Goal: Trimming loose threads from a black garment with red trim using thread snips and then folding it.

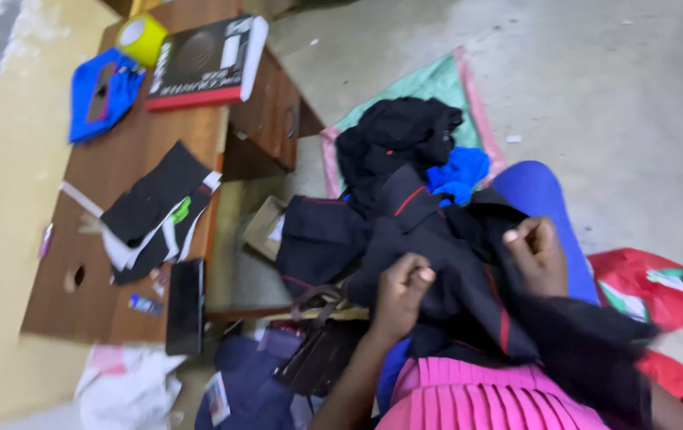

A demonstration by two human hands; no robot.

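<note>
A dark navy garment with thin red piping lies across my lap, over a pink pleated skirt. My left hand pinches a fold of the garment near its lower edge. My right hand is closed on the same cloth further right. A blue-clad leg shows under the garment. The picture is blurred, so I cannot make out any small tool between the fingers.
A pile of black and blue cloth rests on a green and pink mat. At left, a wooden desk carries a book, yellow tape roll, blue cloth, black fabric pieces and a phone. A brown bag and red plastic bag lie nearby.
</note>
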